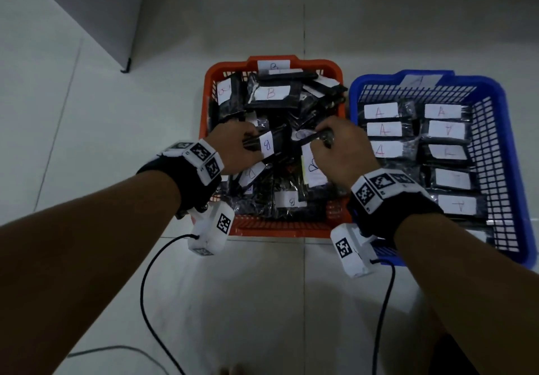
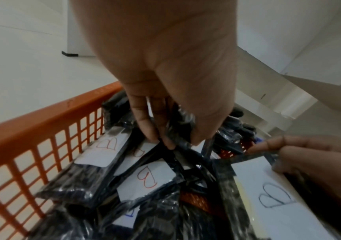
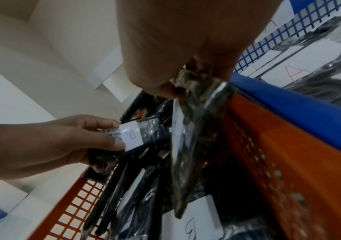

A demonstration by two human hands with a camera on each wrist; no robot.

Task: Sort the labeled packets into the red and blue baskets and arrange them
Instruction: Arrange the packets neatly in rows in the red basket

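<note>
White tiled floor (image 1: 87,141) carries both baskets | red basket (image 1: 291,228) left, piled with B packets | blue basket (image 1: 519,170) right, A packets in rows | left hand (image 1: 236,147) grip clamped on B packet (image 1: 271,144) | right hand (image 1: 344,152) grip pinches second packet (image 3: 194,129) over red basket

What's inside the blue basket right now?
The blue basket holds black packets labelled A laid in two neat columns. Its near-left corner is hidden behind the right hand and wrist.
</note>
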